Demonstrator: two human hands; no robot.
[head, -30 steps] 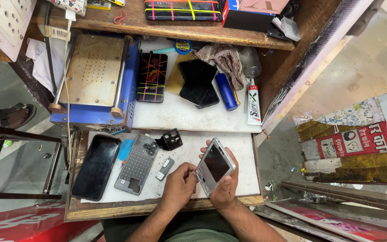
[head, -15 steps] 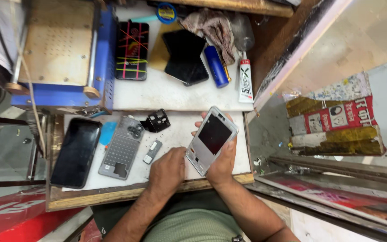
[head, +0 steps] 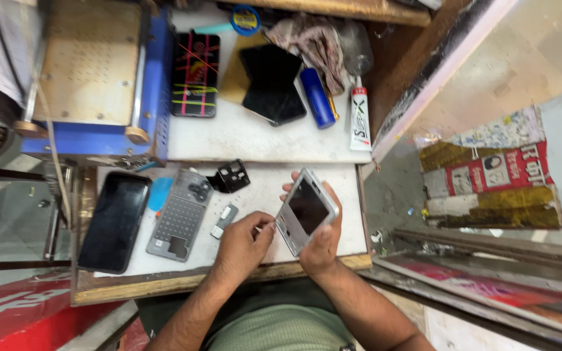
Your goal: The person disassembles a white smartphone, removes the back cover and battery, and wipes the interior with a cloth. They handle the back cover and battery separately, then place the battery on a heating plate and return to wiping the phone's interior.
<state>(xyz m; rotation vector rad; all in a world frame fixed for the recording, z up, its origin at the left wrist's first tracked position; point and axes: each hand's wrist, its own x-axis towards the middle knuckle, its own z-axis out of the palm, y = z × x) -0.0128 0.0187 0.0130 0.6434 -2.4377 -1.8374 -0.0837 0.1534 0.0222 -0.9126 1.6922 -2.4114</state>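
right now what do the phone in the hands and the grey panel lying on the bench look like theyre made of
Phone, held in the right hand: a silvery frame, probably metal or painted plastic, around a dark glossy face, likely glass. The left hand touches its lower edge. Grey panel: matt grey with a grid of small bumps and cutouts, which looks like moulded plastic, though a metal shield is possible.

Right hand (head: pixel 320 244) raised, fingers curled in a firm grip, palm turned inward. Left hand (head: pixel 243 239) beside it, fingertips pinched together, both forearms angled up from below.
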